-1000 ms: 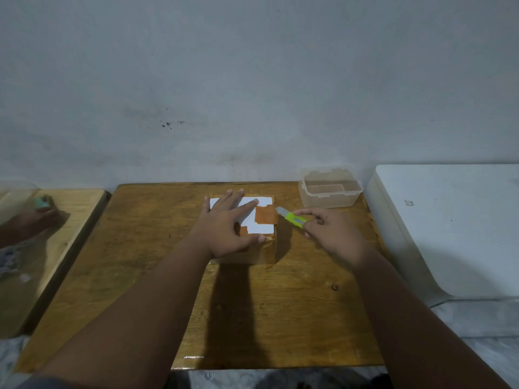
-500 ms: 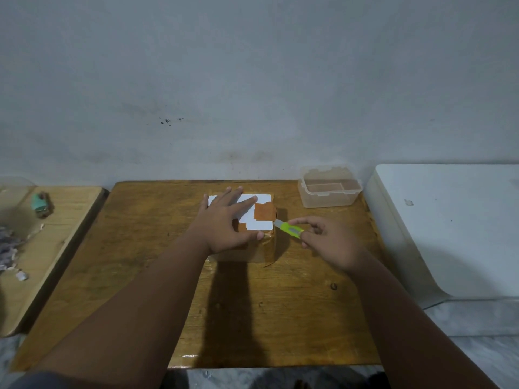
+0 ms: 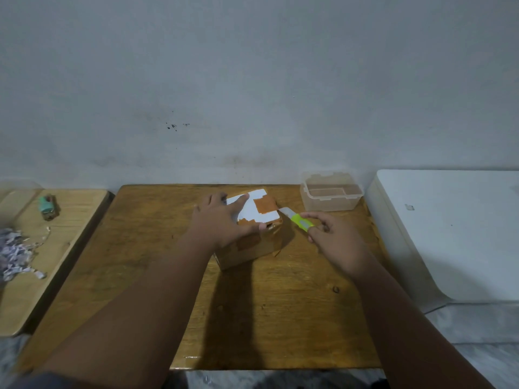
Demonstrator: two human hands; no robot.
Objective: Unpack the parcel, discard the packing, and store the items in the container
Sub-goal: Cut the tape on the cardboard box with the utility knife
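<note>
While left hand (image 3: pixel 222 223) flat pins parcel (image 3: pixel 252 234), right hand (image 3: pixel 334 240) grips cutter (image 3: pixel 297 220), blade at right top edge, pointing left.

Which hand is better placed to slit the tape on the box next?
Right. The right hand holds the cutter, its blade tip at the box's top right edge by the tape. The left hand lies flat on top, bracing the box.

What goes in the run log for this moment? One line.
left hand pressing box | right hand holding cutter at box edge | container empty
</note>
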